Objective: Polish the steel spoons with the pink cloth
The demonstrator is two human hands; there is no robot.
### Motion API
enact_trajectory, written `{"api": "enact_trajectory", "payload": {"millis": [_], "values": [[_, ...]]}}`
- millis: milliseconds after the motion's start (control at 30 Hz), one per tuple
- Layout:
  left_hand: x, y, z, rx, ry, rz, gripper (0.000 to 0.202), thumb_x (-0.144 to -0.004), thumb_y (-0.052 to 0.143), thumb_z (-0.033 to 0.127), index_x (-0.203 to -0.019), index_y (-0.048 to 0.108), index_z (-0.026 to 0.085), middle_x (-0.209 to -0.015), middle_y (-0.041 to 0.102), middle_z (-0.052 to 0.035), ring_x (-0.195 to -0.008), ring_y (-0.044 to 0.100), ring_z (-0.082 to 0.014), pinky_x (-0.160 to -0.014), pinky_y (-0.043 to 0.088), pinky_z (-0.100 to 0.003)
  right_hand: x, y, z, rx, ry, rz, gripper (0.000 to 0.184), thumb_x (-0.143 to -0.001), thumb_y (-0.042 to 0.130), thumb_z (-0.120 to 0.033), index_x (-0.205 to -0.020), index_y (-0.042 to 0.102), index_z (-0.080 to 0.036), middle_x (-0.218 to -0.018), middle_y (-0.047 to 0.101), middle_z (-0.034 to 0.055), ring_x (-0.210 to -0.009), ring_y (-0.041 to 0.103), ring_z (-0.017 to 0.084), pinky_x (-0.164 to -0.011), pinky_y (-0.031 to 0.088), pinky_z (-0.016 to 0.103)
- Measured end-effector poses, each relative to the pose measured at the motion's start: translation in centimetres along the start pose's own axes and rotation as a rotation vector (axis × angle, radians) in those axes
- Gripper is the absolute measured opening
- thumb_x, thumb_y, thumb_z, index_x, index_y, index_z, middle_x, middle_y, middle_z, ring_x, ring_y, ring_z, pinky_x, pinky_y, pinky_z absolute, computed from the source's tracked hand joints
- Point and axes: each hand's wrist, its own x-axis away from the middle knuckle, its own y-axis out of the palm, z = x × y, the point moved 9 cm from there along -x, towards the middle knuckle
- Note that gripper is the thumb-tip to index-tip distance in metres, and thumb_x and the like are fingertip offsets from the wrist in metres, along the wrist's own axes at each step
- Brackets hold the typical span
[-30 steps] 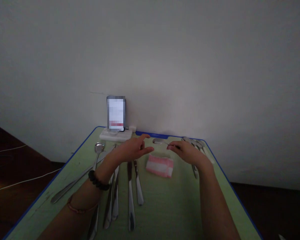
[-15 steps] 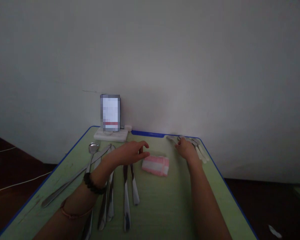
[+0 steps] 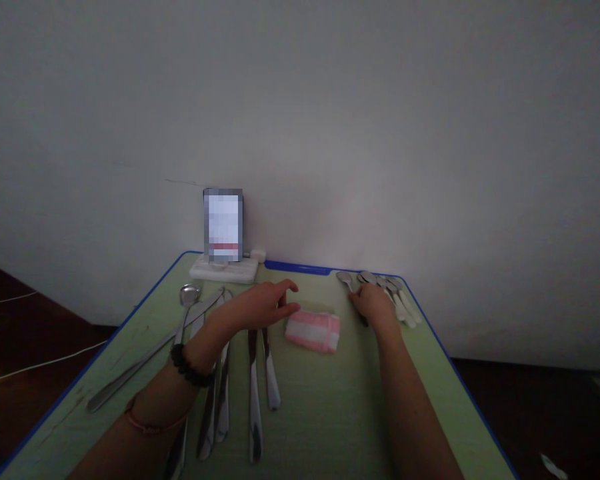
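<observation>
My left hand (image 3: 266,303) hovers over the left-middle of the table, its fingers loosely curled and apart, holding nothing. Just beyond its fingertips lies a folded pink-and-white cloth (image 3: 313,331). At the far right, my right hand (image 3: 376,303) is closed at the handle of a metal spoon (image 3: 345,277); the dark end of that handle shows below the fingers. Beside it, several more spoons (image 3: 394,285) lie in a row, some with white handles (image 3: 403,310). Long-handled metal utensils (image 3: 255,413) lie under and around my left arm, their upper ends partly hidden.
A small ladle (image 3: 189,295) lies at the left among the long handles. Behind it, a phone (image 3: 223,225) stands on a white stand (image 3: 224,270) near the wall. The green table (image 3: 320,413) has a blue edge. White cables (image 3: 45,367) trail over the floor at left.
My right hand has shifted slightly right and down, and the spoon bowl beside it now shows clearly. My left hand has barely moved.
</observation>
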Motion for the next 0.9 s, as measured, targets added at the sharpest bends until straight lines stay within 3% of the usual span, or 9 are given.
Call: {"api": "enact_trajectory", "payload": {"millis": [600,700,900], "values": [[-0.1,0.3,0.0,-0.048,-0.001,-0.005,0.035,-0.088,0.041,0.041,-0.112,0.050,0.017,-0.075,0.066,-0.0018,-0.068,0.059,-0.0158,-0.061,0.037,-0.025,0.1,-1.3,1.6,-0.037,0.118,0.151,0.032,-0.081,0.050,-0.039,-0.100,0.063,-0.017,-0.103,0.066,0.0148,-0.097,0.062,0.029,-0.074,0.047,0.035],[-0.1,0.3,-0.1,-0.080,-0.002,-0.021,0.032,-0.088,0.041,0.041,-0.102,0.055,0.017,-0.074,0.065,-0.0022,-0.067,0.058,-0.0159,-0.060,0.037,-0.025,0.2,-1.9,0.2,-0.066,0.024,0.169,0.032,-0.082,0.047,-0.041,-0.095,0.064,-0.017,-0.097,0.068,0.0129,-0.093,0.063,0.027,-0.071,0.045,0.032],[0.4,-1.1,-1.2,-0.156,-0.065,0.018,0.031,-0.086,0.041,0.043,-0.086,0.057,0.017,-0.074,0.063,-0.0041,-0.066,0.056,-0.0161,-0.056,0.035,-0.025,2.9,-2.9,-6.9,-0.089,-0.344,0.115,0.028,-0.083,0.048,-0.039,-0.087,0.066,-0.017,-0.087,0.070,0.0094,-0.079,0.064,0.019,-0.066,0.040,0.025]]}}
